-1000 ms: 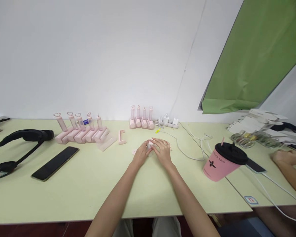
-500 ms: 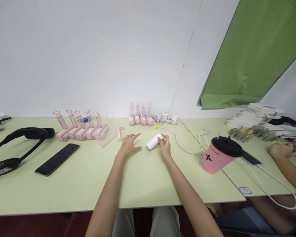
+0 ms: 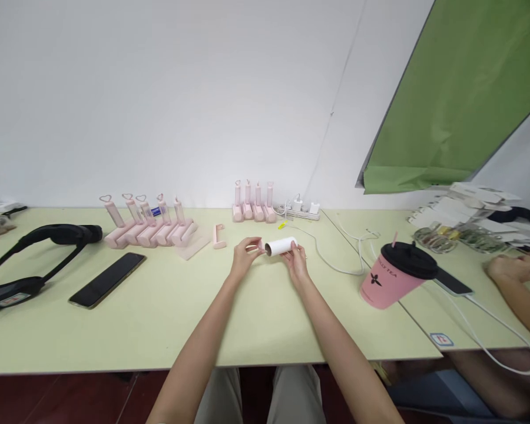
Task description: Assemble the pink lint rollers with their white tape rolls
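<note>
A white roll (image 3: 281, 246) with a dark hollow end facing left lies sideways in my right hand (image 3: 297, 262), whose fingers and thumb close round its right part. My left hand (image 3: 246, 257) is just left of the hollow end, thumb and fingers pinching a small pinkish piece (image 3: 260, 244). Left of my left hand, a pink bracket-shaped part (image 3: 219, 237) stands on the table, beside a flat translucent pink sheet (image 3: 192, 247).
Pink assembled pieces (image 3: 148, 232) stand at the back left, others (image 3: 254, 212) back centre near a power strip (image 3: 309, 215). A phone (image 3: 108, 280) and black headset (image 3: 39, 268) lie left. A pink cup (image 3: 393, 277) and a co-worker's hands (image 3: 512, 267) are right.
My left hand has moved right to the roll's end, and its spread fingers have closed into a pinch. The roll has turned more level, showing its hollow end. The view has shifted slightly.
</note>
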{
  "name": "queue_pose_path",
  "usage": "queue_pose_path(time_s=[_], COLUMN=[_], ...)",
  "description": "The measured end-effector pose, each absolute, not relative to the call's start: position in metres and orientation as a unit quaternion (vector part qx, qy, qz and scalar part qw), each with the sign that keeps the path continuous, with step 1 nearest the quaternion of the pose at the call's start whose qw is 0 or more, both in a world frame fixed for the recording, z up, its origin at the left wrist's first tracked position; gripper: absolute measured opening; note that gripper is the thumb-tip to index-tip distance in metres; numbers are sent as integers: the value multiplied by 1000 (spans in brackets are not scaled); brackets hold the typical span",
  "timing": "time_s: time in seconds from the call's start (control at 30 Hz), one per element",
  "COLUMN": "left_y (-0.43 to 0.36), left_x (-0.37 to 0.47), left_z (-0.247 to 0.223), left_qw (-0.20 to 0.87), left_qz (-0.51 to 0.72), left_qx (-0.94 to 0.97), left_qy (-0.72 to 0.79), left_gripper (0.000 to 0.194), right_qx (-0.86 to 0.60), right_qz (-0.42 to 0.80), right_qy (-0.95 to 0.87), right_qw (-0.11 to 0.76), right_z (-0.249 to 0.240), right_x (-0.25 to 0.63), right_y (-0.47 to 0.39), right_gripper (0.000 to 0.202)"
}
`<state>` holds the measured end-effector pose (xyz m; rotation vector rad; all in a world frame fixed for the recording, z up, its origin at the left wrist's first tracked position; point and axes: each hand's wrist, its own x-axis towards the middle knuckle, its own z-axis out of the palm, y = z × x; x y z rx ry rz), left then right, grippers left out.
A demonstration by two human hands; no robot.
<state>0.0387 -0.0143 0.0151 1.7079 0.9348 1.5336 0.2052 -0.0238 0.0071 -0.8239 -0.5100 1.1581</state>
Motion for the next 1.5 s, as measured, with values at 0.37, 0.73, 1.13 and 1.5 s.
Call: queue_pose_path(time_s=[0.37, 0.73, 1.13, 1.5], left_y=[-24, -25, 9, -10], left_x=[56, 56, 4, 23], left_z=[4, 1, -7, 0], left_qw=[215, 162, 203, -64], left_qz=[601, 550, 538, 444], left_qx=[667, 717, 488, 575], left_qy=[384, 396, 657, 684], left_gripper=[26, 63, 42, 47], right_qx=[-339, -375, -707, -697], right_qz=[576, 583, -105, 20], right_qy=[-177, -362, -617, -633], right_qw=[722, 623, 329, 338], right_z=[3, 5, 4, -16], right_x=[194, 186, 236, 272], right_y=[-27, -38, -34, -17], right_gripper=[24, 35, 30, 20])
